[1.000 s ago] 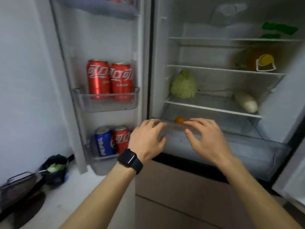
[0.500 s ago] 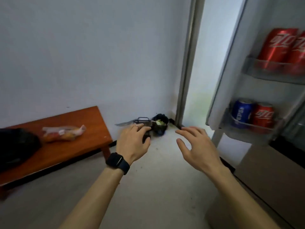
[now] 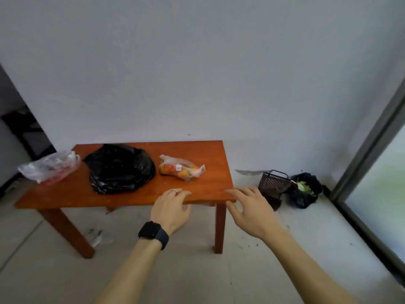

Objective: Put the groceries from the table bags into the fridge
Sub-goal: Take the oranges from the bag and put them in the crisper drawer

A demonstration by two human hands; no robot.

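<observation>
A low red-brown wooden table (image 3: pixel 203 181) stands against the wall. On it lie three bags: a clear bag with red contents (image 3: pixel 49 170) at the left end, a crumpled black bag (image 3: pixel 120 168) in the middle, and a clear bag of orange fruit (image 3: pixel 180 170) to the right. My left hand (image 3: pixel 172 209), with a ring and a black watch, hovers empty near the table's front edge. My right hand (image 3: pixel 249 208) is spread with relaxed fingers by the front right corner, holding nothing. The fridge is out of view.
On the floor right of the table stand a dark mesh basket (image 3: pixel 272 185) and a black bag with green scraps (image 3: pixel 304 191). A grey door frame (image 3: pixel 370 148) runs along the right. A dark opening (image 3: pixel 26 132) lies at the far left. Scraps litter the pale floor.
The view has swung left from the open fridge to the table with the bags. Both hands stay empty and raised, now over the table's front right edge.
</observation>
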